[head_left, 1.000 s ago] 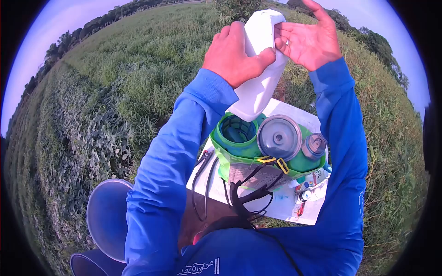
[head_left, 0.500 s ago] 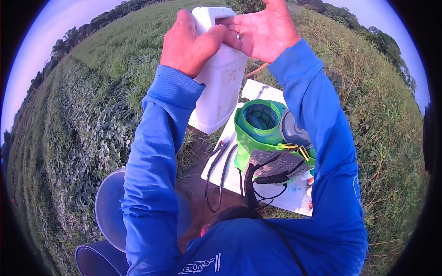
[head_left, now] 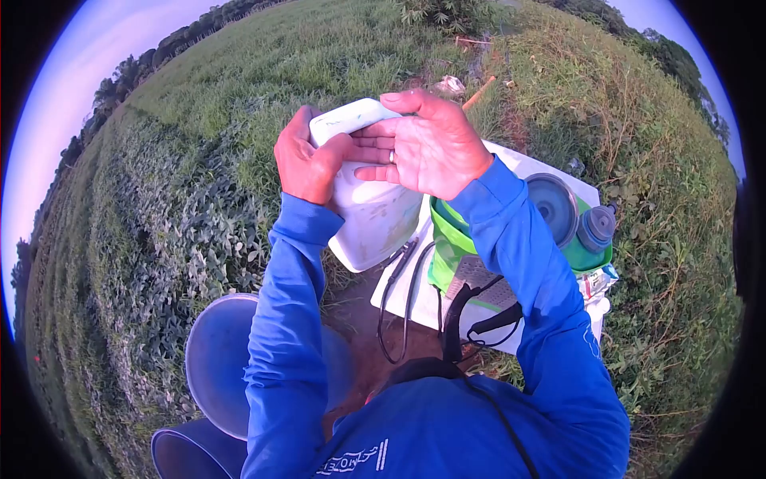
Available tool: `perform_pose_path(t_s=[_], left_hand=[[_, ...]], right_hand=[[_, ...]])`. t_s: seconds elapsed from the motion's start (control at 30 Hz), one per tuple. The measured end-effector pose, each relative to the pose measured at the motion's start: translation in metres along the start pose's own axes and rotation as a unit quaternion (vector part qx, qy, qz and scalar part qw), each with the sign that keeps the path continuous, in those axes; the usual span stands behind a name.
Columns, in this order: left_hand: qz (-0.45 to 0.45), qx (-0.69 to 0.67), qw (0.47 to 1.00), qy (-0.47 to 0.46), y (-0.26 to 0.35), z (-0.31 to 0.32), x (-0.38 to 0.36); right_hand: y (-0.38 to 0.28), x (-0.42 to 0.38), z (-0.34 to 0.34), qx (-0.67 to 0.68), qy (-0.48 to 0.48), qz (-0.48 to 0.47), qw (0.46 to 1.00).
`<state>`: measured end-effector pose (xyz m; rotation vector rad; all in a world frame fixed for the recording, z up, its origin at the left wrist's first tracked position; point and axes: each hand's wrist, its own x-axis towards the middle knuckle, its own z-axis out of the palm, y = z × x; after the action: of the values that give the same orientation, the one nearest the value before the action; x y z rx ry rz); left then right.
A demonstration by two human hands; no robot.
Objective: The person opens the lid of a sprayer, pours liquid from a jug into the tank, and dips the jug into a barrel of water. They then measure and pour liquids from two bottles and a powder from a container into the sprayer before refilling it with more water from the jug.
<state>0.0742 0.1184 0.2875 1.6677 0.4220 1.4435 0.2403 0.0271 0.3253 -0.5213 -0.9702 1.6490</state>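
At twelve o'clock, white jug point(head_left: 373, 217) | left hand point(head_left: 309, 164) clasped round it | right hand point(head_left: 427, 148) loosely spread, fingers touching it | green tank point(head_left: 448, 249) at jug's four o'clock

The sprayer point(head_left: 451, 251) stands on the desk point(head_left: 423, 307), containers point(head_left: 598, 283) by its right end. Left of the sprayer is the jug point(head_left: 375, 223), and farther left, two tubs point(head_left: 219, 363)

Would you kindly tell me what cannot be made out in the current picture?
In the head view:
White container: the area behind the right hand is hidden.
Green tank: its middle is hidden by the right sleeve.
Printed package beside the tank: its text is too small to read.
Lower blue tub: cut off by the bottom edge.
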Motion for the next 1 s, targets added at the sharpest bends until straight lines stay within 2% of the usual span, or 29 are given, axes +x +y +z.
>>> perform_pose_path(t_s=[0.03,0.1,0.17,0.23,0.3,0.4,0.43,0.5,0.57,0.6,0.7,0.73,0.83,0.87,0.97,1.0], left_hand=[[-0.006,-0.021,1.0,0.0,-0.002,-0.001,-0.002],[-0.005,0.027,1.0,-0.011,0.001,-0.005,-0.009],[-0.02,0.051,0.998,-0.02,0.001,-0.017,-0.011],[-0.017,0.033,0.999,-0.011,0.001,-0.024,-0.015],[-0.001,0.051,0.998,-0.034,0.007,-0.029,-0.019],[0.009,0.108,0.992,-0.059,0.026,-0.012,-0.026],[0.017,0.131,0.989,-0.07,0.029,-0.008,-0.026],[0.012,0.165,0.984,-0.071,0.037,-0.001,-0.027],[0.018,0.198,0.978,-0.069,0.044,0.006,-0.024],[0.01,0.207,0.976,-0.064,0.049,0.011,-0.023],[0.006,0.223,0.972,-0.075,0.057,0.029,-0.018],[-0.004,0.243,0.967,-0.081,0.064,0.04,-0.019],[-0.001,0.299,0.947,-0.121,0.072,0.063,-0.015],[0.008,0.293,0.947,-0.135,0.073,0.072,-0.012],[-0.011,0.319,0.934,-0.16,0.077,0.088,-0.001],[0.01,0.318,0.93,-0.182,0.076,0.091,0.003]], right_hand=[[0.005,-0.007,0.0,-0.008,-0.005,0.0,1.0],[0.017,-0.028,-0.01,-0.018,-0.01,-0.009,1.0],[0.036,-0.073,-0.003,-0.208,0.069,-0.133,0.966],[0.067,-0.113,-0.01,-0.254,0.135,-0.179,0.941],[0.111,-0.135,-0.024,-0.173,0.195,-0.128,0.957],[0.166,-0.135,-0.056,-0.161,0.238,-0.002,0.958],[0.2,-0.126,-0.084,-0.192,0.249,-0.021,0.949],[0.206,-0.11,-0.089,-0.231,0.287,-0.002,0.93],[0.218,-0.096,-0.104,-0.244,0.268,-0.009,0.932],[0.213,-0.088,-0.103,-0.287,0.227,-0.07,0.928],[0.196,-0.08,-0.09,-0.204,0.162,-0.106,0.96],[0.198,-0.082,-0.088,-0.205,0.185,-0.091,0.957],[0.2,-0.084,-0.079,-0.147,0.178,-0.148,0.962],[0.194,-0.084,-0.085,-0.134,0.106,-0.093,0.981],[0.182,-0.089,-0.081,-0.072,0.085,-0.059,0.992],[0.184,-0.087,-0.081,-0.081,0.084,-0.07,0.991]])
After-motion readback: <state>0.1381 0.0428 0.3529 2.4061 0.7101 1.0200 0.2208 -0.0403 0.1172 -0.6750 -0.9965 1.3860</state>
